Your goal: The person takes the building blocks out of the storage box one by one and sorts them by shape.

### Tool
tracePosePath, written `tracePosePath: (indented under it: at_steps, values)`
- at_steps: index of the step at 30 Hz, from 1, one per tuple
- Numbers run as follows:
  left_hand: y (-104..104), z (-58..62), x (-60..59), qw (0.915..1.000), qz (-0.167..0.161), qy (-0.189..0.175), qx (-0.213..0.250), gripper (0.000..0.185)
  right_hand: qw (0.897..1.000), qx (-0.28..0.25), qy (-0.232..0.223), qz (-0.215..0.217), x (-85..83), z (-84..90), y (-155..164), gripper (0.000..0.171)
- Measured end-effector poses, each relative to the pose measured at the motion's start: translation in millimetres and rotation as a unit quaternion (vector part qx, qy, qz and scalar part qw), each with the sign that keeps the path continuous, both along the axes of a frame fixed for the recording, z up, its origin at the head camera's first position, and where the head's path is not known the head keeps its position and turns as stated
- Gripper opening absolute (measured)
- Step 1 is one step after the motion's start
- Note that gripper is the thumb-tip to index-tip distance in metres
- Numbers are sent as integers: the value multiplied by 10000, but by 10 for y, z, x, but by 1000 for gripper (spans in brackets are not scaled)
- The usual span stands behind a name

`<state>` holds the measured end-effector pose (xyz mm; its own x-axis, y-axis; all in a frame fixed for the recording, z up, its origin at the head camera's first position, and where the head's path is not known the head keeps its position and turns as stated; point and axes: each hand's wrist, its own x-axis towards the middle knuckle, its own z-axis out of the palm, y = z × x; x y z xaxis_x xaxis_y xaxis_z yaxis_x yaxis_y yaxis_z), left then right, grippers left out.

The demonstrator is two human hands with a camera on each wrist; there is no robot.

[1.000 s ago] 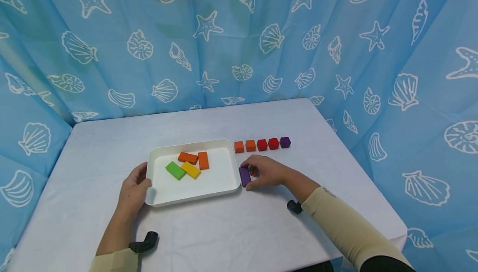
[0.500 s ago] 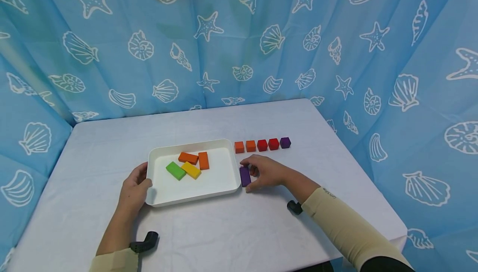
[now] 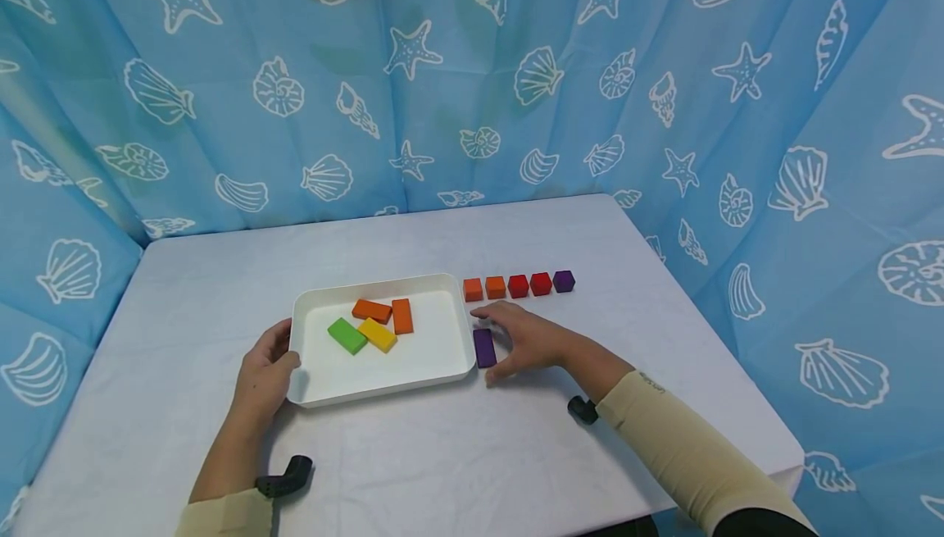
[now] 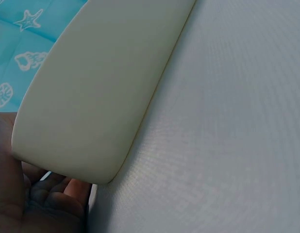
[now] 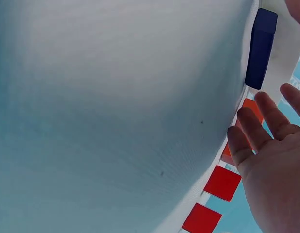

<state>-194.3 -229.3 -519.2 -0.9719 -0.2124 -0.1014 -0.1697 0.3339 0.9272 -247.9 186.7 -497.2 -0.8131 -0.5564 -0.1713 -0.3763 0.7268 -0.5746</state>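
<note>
My left hand (image 3: 261, 373) grips the left end of a white tray (image 3: 442, 336), its thumb at the rim. In the left wrist view the tray's side wall (image 4: 101, 97) spans the upper left, with curled fingers below its corner. Beside the tray's right end a purple rectangular block (image 3: 484, 348) lies on the table. Around it my right hand (image 3: 533, 342) is spread, index finger beyond the block and thumb at its near end, with a gap to the palm. The right wrist view shows the fingers (image 5: 274, 119) extended, apart from the purple block (image 5: 260, 48).
Inside the tray lie two orange blocks (image 3: 402, 316), a yellow block (image 3: 378, 335) and a green block (image 3: 347, 337). Behind my right hand runs a row of small cubes: orange (image 3: 473, 290), red (image 3: 519, 286) and purple (image 3: 564, 281). A blue shell-print curtain (image 3: 442, 111) surrounds the white-covered table (image 3: 413, 471).
My right index finger and thumb have spread wider apart, away from the purple block, which stays in place beside the tray. The left hand and the tray have not moved.
</note>
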Motion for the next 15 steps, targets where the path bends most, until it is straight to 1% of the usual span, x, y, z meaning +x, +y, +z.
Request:
tracePosePath:
  at_steps: [6,10,15]
  values:
    - [-3,21,11,10000,-60,-14,26,68,9999,139,-13,-4,28,43,-9,114]
    - [-7,21,0,10000,-44,2,-15,68,9999,96,-40,46,21,85,-26,118]
    - [-6,2,-11,10000,-20,36,-30,68,9999,-35,73,151,-13,149,-85,120]
